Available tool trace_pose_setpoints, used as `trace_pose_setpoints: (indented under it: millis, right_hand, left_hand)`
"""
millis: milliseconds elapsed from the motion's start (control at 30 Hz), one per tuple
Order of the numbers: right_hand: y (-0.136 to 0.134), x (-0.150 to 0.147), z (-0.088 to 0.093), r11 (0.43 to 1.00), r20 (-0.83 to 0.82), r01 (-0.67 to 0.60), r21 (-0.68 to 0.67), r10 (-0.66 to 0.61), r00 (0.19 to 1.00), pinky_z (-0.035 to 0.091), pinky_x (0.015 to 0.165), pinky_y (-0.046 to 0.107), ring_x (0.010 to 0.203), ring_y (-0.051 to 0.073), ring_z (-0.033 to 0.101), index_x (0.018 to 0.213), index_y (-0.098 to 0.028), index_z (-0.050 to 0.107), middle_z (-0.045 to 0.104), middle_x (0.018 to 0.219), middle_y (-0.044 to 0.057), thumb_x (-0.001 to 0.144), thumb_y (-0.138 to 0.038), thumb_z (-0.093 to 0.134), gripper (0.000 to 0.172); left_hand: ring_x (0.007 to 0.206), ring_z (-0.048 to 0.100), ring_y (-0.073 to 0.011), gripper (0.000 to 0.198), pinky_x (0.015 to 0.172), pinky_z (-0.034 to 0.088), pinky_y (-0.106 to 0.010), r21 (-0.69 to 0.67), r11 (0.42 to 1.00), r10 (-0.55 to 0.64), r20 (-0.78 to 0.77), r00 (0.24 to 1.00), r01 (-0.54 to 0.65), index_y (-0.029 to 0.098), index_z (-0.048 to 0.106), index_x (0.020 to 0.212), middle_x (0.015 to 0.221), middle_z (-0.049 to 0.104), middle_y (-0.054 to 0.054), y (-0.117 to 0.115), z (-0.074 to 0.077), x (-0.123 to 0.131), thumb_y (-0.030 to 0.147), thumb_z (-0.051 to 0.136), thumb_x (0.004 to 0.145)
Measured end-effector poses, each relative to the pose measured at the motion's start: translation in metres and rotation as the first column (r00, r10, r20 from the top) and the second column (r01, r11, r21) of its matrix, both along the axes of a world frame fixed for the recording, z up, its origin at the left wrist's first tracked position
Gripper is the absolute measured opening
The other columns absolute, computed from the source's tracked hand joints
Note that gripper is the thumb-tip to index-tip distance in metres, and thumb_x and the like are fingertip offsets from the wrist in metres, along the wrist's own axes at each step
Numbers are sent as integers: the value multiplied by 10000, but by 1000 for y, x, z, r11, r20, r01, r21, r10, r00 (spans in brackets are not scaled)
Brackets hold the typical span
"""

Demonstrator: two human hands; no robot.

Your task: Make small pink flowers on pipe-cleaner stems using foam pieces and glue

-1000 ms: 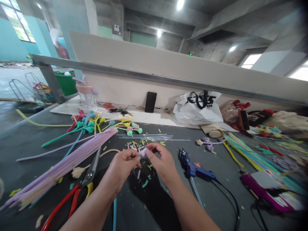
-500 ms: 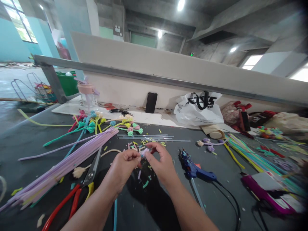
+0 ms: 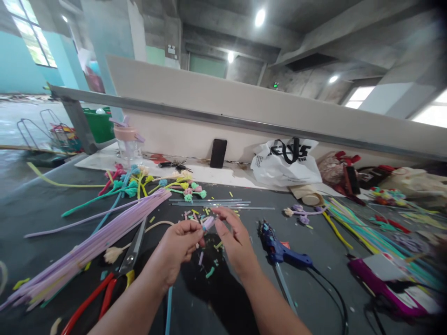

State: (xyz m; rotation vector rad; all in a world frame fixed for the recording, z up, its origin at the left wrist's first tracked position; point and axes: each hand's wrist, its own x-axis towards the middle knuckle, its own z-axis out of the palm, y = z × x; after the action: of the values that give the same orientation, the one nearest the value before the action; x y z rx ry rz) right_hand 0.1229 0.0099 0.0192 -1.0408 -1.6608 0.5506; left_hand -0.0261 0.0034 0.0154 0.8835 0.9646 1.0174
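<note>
Head view: the small lilac piece [image 3: 209,224] is above the table [image 3: 38,209], pinched by the left hand [image 3: 180,242]; the right hand [image 3: 235,239], fingers parted, hovers just beside it at three o'clock. The step looks like fingertip shaping; next seems to call for a steady left pinch and light right touch. Scissors [image 3: 129,260] lie at eight o'clock, a glue gun [image 3: 279,251] at four.
</note>
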Motion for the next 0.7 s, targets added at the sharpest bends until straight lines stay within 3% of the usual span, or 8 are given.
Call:
trace_pose_setpoints:
  millis: [100, 200, 700]
  right_hand:
    - [-1, 3, -1, 999, -86, -26, -21, 24, 996, 398, 922, 364, 1063, 197, 515, 1028, -246, 628, 585, 1111, 54, 889, -257, 426, 246]
    - [-2, 4, -2, 998, -100, -64, 3, 64, 993, 373, 960, 369, 1110, 192, 492, 1051, -267, 630, 576, 1144, 45, 896, -253, 425, 258]
    - [-4, 1, 1, 996, -35, -86, 26, 87, 996, 400, 931, 369, 1057, 194, 525, 995, -276, 661, 588, 1103, 51, 877, -241, 456, 239]
  left_hand:
    - [380, 231, -6, 200, 360, 88, -151, -66, 993, -88, 198, 976, 103, 146, 520, 675, 550, 527, 29, 0, 0, -3, 280, 669, 668]
    - [388, 253, -1, 179, 357, 87, -136, -113, 978, -138, 276, 951, 175, 137, 526, 690, 550, 515, 25, -1, 1, -5, 230, 677, 669]
    - [388, 249, -3, 159, 357, 87, -133, -129, 977, -125, 296, 947, 169, 134, 528, 680, 544, 505, 23, 1, 1, -6, 207, 669, 680]
